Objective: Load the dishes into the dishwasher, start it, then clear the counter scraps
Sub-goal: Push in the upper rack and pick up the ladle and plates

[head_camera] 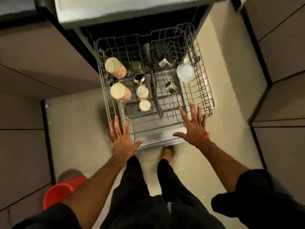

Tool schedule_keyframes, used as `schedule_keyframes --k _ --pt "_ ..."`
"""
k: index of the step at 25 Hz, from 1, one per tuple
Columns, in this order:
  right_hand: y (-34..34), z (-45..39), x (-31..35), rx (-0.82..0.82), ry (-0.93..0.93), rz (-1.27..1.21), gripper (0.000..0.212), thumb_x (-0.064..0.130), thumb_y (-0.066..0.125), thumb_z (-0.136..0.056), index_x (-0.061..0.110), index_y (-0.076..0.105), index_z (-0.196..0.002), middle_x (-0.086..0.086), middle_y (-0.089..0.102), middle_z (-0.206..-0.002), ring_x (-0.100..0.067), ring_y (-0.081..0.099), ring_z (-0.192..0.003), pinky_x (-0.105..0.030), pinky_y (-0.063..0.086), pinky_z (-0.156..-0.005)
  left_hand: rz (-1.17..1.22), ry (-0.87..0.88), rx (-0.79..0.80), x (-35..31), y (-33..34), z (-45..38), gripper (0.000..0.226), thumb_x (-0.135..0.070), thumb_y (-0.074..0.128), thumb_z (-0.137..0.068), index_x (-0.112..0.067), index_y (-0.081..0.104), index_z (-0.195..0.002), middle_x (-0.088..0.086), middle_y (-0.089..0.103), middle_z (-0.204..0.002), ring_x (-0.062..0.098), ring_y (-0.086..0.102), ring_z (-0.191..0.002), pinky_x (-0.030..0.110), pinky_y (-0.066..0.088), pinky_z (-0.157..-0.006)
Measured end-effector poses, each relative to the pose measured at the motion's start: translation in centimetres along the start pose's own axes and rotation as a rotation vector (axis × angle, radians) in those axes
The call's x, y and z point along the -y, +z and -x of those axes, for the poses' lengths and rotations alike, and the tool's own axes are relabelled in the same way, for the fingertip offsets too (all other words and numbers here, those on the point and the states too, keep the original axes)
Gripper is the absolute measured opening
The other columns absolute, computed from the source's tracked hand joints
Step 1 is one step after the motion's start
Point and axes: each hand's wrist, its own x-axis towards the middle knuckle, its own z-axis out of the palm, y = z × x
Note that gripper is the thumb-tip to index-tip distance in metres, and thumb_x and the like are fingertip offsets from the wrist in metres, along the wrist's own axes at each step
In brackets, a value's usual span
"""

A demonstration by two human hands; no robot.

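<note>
1. My left hand (pixel 121 142) is spread flat, holding nothing, over the rack's (pixel 207 103) near left corner.
2. My right hand (pixel 194 128) is spread too, at its near right.
3. Cups (pixel 144 105) sit left in the rack.

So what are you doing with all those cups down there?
A person stands over the open dishwasher, whose rack is pulled out. Both hands are spread flat and hold nothing: the left hand by the rack's near left corner, the right hand over its near right side. Patterned cups, steel cups and a clear plastic container sit in the rack.
</note>
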Motion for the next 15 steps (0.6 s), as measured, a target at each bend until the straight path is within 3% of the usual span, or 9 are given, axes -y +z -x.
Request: schedule_keyframes --k 4,8,11,13,15 --pt "5.0 -2.5 -0.3 -0.162 -0.068 -0.049 0.106 0.091 0.042 -0.069 0.036 0.016 -0.156 -0.012 -0.004 -0.165 -0.041 -0.013 -0.149 -0.068 -0.004 -0.115 -0.030 0.061 -0.101 0.4 4.0 -3.3 0.107 -0.087 0.051 -0.073 -0.031 0.020 -0.159 0.013 -0.014 -0.167 0.041 -0.011 -0.153 0.080 0.014 -0.109" --pt "9.2 -4.3 0.3 -0.334 -0.169 0.056 0.089 0.085 0.047 -0.076 0.035 0.038 -0.149 -0.014 0.020 -0.162 -0.042 0.009 -0.149 -0.068 0.014 -0.114 -0.021 0.086 -0.200 1.8 7.2 -5.8 0.098 -0.089 0.045 -0.076 -0.036 0.027 -0.156 0.010 -0.009 -0.168 0.039 -0.008 -0.154 0.082 0.004 -0.108" --pt "11.8 -5.4 0.0 -0.539 -0.218 0.106 0.059 0.074 0.057 -0.082 0.040 0.061 -0.131 -0.002 0.044 -0.152 -0.033 0.029 -0.142 -0.059 0.030 -0.107 -0.159 0.150 -0.318 3.2 9.6 -6.3 0.077 -0.087 0.037 -0.084 -0.043 0.044 -0.146 0.010 0.004 -0.169 0.038 0.001 -0.155 0.077 0.001 -0.112" --pt "12.7 -6.0 -0.3 -0.625 -0.249 0.057 0.046 0.067 0.065 -0.082 0.040 0.069 -0.119 0.001 0.052 -0.145 -0.030 0.034 -0.137 -0.057 0.032 -0.103 -0.227 0.180 -0.413 3.6 10.6 -6.5 0.071 -0.086 0.035 -0.086 -0.044 0.052 -0.140 0.010 0.012 -0.168 0.038 0.009 -0.154 0.075 0.002 -0.113" --pt "13.1 -6.0 -0.5 -0.668 -0.260 0.009 0.039 0.062 0.069 -0.082 0.037 0.073 -0.112 0.000 0.056 -0.140 -0.030 0.038 -0.135 -0.055 0.033 -0.102 -0.249 0.185 -0.501 3.7 11.0 -6.7 0.075 -0.086 0.036 -0.086 -0.041 0.048 -0.145 0.010 0.012 -0.167 0.039 0.013 -0.154 0.074 0.005 -0.114"
